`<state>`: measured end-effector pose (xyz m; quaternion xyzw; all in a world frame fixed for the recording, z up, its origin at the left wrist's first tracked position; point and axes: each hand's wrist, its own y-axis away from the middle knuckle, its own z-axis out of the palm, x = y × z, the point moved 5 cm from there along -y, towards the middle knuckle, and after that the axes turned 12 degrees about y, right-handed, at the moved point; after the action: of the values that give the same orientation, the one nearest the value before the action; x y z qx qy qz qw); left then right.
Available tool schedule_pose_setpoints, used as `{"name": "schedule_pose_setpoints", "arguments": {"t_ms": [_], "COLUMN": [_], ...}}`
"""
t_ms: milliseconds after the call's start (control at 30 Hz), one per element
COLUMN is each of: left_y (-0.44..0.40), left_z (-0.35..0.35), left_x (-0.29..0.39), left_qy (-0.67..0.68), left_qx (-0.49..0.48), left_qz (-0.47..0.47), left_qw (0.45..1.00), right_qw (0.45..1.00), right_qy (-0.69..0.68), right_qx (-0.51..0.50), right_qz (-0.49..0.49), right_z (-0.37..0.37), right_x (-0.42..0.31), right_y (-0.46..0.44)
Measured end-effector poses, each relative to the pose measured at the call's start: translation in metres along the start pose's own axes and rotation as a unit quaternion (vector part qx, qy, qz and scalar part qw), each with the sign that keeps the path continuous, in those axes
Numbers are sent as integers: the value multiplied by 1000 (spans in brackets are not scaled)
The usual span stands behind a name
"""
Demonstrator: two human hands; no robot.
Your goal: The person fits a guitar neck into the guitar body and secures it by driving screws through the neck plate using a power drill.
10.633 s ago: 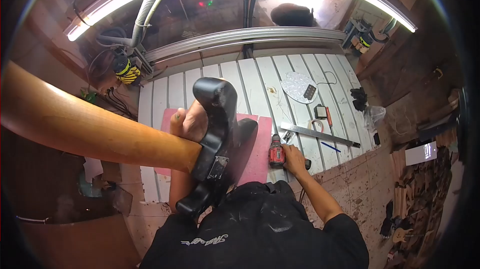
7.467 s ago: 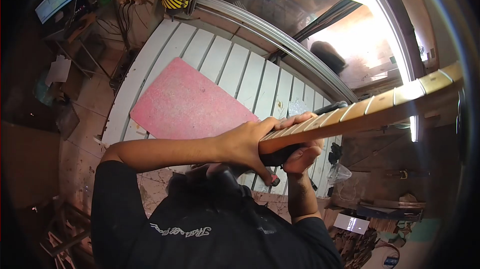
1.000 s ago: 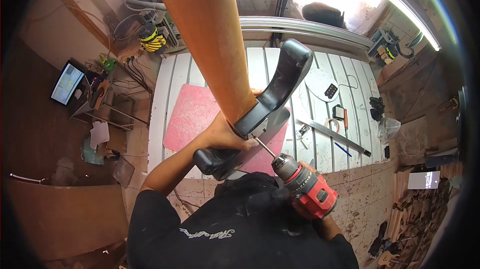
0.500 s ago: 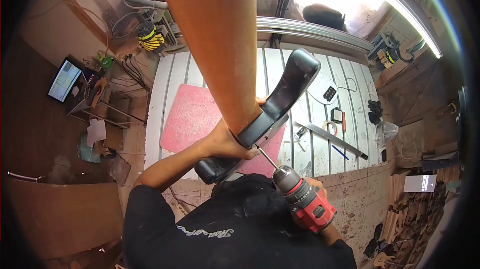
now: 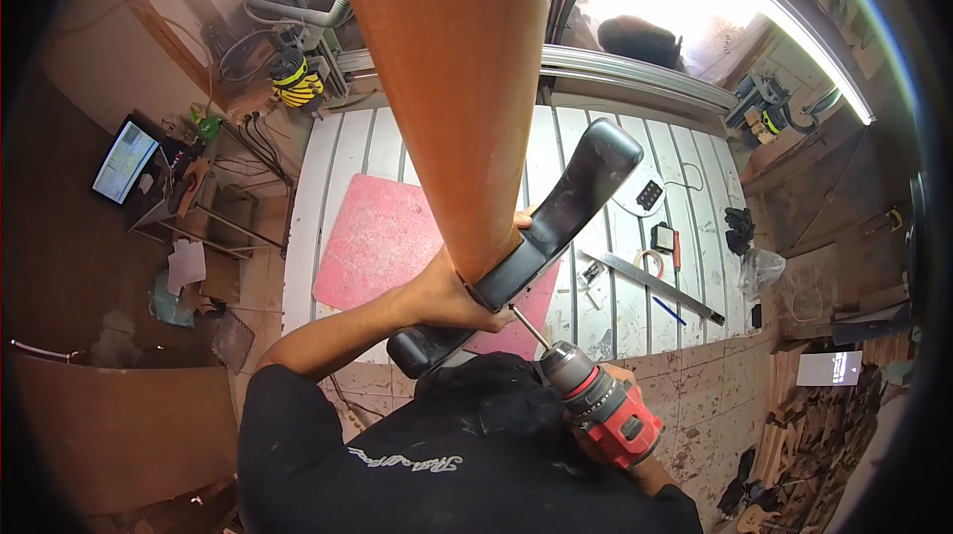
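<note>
A black guitar body (image 5: 586, 182) is held up in front of me, with its long wooden neck (image 5: 452, 87) rising toward the camera. My left hand (image 5: 452, 294) wraps round the joint where neck and body meet; some of its fingers are hidden behind them. In my right hand (image 5: 620, 385) is a red and black power drill (image 5: 625, 420), its handle mostly hidden. The drill's long bit (image 5: 531, 326) points up and left, its tip at the body's back edge near my left fingers. Whether the tip sits in a screw is too small to tell.
Behind lies a white slatted table (image 5: 338, 152) with a pink mat (image 5: 372, 236). On its right side are a metal ruler (image 5: 660, 286), a roll of tape (image 5: 650, 264), a red-handled tool (image 5: 677, 251), a blue pen (image 5: 669, 311) and black gloves (image 5: 738, 229). A monitor (image 5: 125, 161) stands far left.
Over the last second the neck and guitar body have tilted, the body dropping slightly and shifting right. The drill has moved slightly down with it, its bit still at the neck joint.
</note>
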<state>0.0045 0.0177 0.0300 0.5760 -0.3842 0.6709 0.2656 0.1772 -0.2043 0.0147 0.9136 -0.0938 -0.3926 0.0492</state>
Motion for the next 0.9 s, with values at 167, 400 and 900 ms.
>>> {"name": "schedule_pose_setpoints", "arguments": {"t_ms": [167,400,900], "left_y": [0,-1,-2], "left_z": [-1,2,3], "left_x": [-2,-5,-5], "left_qy": [-12,14,-3], "left_qx": [-13,-29,-27], "left_qz": [-18,-83,-31], "left_qw": [1000,996,999], "right_qw": [998,995,994], "right_qy": [20,91,79], "right_qx": [-62,-28,59], "right_qz": [28,-32,-54], "right_z": [-1,-5,-6], "right_x": [7,-4,-9], "right_y": [3,0,4]}}
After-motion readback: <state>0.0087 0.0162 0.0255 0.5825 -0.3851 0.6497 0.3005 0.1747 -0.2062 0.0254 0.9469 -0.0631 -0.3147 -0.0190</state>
